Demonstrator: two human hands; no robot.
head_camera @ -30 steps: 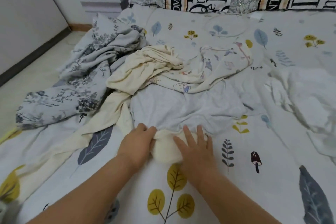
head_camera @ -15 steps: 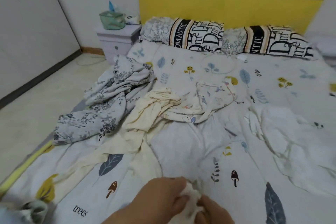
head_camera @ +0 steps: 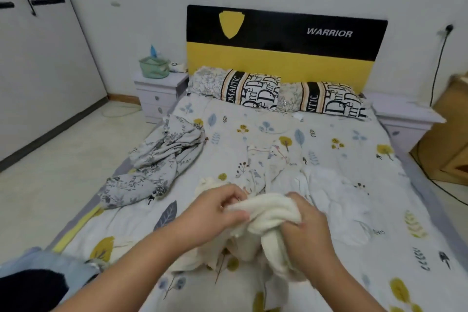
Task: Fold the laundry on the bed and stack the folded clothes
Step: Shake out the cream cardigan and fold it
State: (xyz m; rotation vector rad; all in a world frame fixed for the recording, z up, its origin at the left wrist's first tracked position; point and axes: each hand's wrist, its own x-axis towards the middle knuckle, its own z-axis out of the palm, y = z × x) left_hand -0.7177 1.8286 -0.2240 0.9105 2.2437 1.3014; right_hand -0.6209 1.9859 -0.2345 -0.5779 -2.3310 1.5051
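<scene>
Both hands are raised over the near part of the bed [head_camera: 329,134], with a bunched cream garment [head_camera: 268,213] stretched between them. The left hand [head_camera: 215,213] has its fingers curled and its thumb pinching the garment's left end; the right hand [head_camera: 304,230] wraps round the thicker right part, fingers closed on the cloth. From the grip the cream fabric hangs down in twisted folds toward the patterned sheet, its lower part trailing below and between the wrists; whether it touches the sheet is hard to tell, since the forearms hide the bottom.

Just beyond the hands lies a crumpled printed garment [head_camera: 263,159], pale with small figures. To its right, near the right hand, is a rumpled white garment [head_camera: 326,187]. A grey floral cloth [head_camera: 162,159] sprawls along the bed's left edge, well apart from the hands. Two lettered pillows [head_camera: 258,88] sit against the yellow and black headboard [head_camera: 278,58]. A white nightstand [head_camera: 157,94] beside the bed carries a green basket [head_camera: 154,67].
</scene>
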